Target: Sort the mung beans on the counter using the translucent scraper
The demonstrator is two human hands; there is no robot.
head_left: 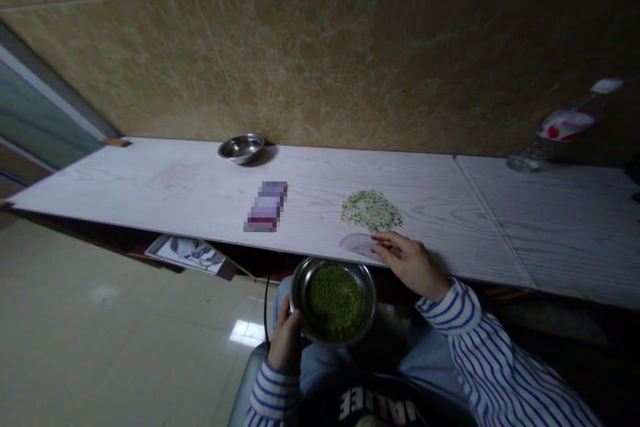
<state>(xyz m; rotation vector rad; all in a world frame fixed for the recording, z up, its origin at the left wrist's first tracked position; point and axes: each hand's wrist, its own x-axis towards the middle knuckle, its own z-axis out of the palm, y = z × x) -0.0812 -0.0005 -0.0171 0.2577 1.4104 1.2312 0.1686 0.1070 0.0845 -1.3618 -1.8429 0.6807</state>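
Note:
My left hand (pixel 287 339) grips the rim of a steel bowl (pixel 369 310) held just below the table's front edge, above my lap. Green mung beans (pixel 335 299) cover the bottom of that bowl. At the table edge, my right hand (pixel 410 263) pinches a clear plastic protractor (pixel 356 242) between thumb and fingers. The protractor lies flat or nearly flat on the white tabletop, its curved side facing away from me. Just beyond it spreads a pile of white grains mixed with green beans (pixel 371 209).
A smaller steel bowl (pixel 243 149) stands by the wall. A pixelated phone-like rectangle (pixel 267 207) lies left of the pile. A clear bottle (pixel 565 127) with a white cap stands at right. Below the table's front edge, an open drawer or box (pixel 193 255) sticks out.

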